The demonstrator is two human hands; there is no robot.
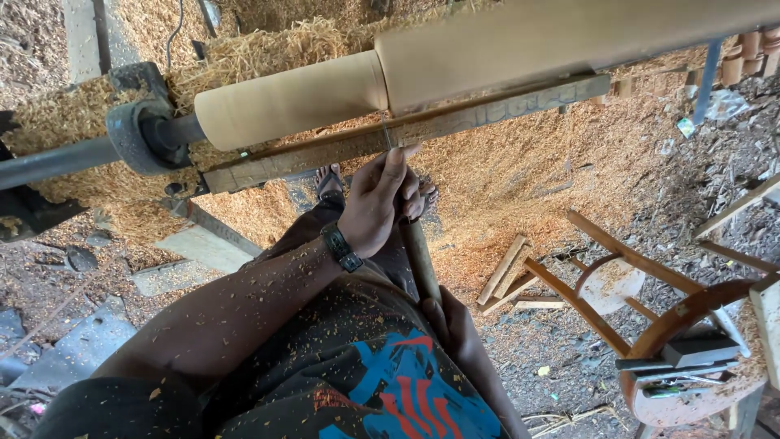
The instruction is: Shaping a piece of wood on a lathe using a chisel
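A long pale wooden cylinder is mounted across a lathe, thin on the left and stepping up to a thicker part on the right. A worn wooden tool rest bar runs just below it. My left hand, with a dark wristwatch, grips a turning chisel near the rest. The chisel's narrow metal blade reaches up to the step in the cylinder. My right hand holds the lower end of the chisel's wooden handle close to my body. Sawdust covers my arms and shirt.
The lathe's dark metal head and shaft sit at the left. Heaps of wood shavings lie under and behind the lathe. A wooden chair with tools on its seat stands at the right, with offcuts beside it. My sandalled foot shows below the rest.
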